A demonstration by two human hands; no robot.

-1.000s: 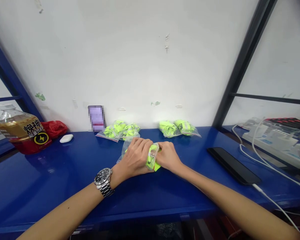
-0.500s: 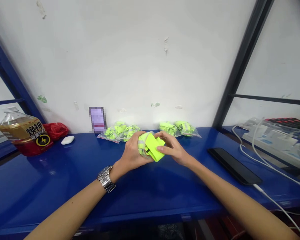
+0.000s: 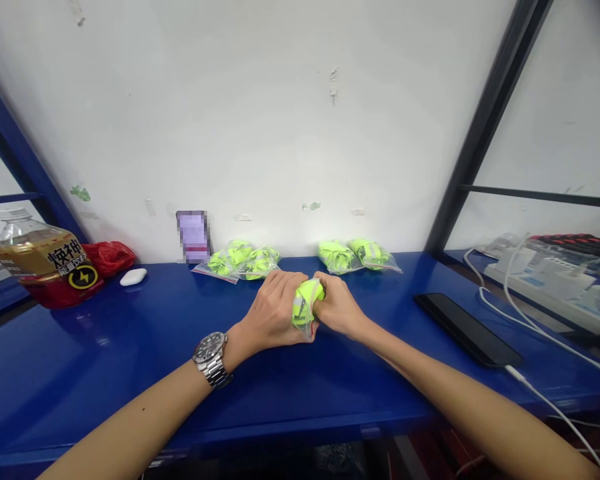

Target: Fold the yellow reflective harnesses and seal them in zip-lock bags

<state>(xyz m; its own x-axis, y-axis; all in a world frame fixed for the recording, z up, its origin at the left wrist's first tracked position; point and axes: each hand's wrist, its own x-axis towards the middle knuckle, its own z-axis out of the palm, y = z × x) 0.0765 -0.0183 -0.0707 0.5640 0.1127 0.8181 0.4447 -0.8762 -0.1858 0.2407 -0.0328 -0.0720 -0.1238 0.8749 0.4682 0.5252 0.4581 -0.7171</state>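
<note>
My left hand (image 3: pixel 275 313) and my right hand (image 3: pixel 339 308) press together on a wad of neon yellow reflective fabric (image 3: pixel 306 303) on the blue table (image 3: pixel 105 360). Thin clear plastic shows around the wad's lower edge, and my fingers hide much of it. A steel wristwatch (image 3: pixel 211 359) sits on my left wrist. Beyond my hands lie several clear bags of the same neon fabric, one group (image 3: pixel 243 261) to the left and another (image 3: pixel 353 257) to the right, both out of reach of my fingertips.
At the back left stand a plastic bottle of amber drink (image 3: pixel 45 259), a red plastic bag (image 3: pixel 110 257) and a small white oval object (image 3: pixel 133 277). A black smartphone (image 3: pixel 467 329) lies on the right with a white cable. A power strip (image 3: pixel 545 283) sits beyond a dark metal upright (image 3: pixel 485 133).
The fabric, lying flat and folded half a second ago, is now squeezed into a tight wad. My hands have moved closer together and slightly toward me.
</note>
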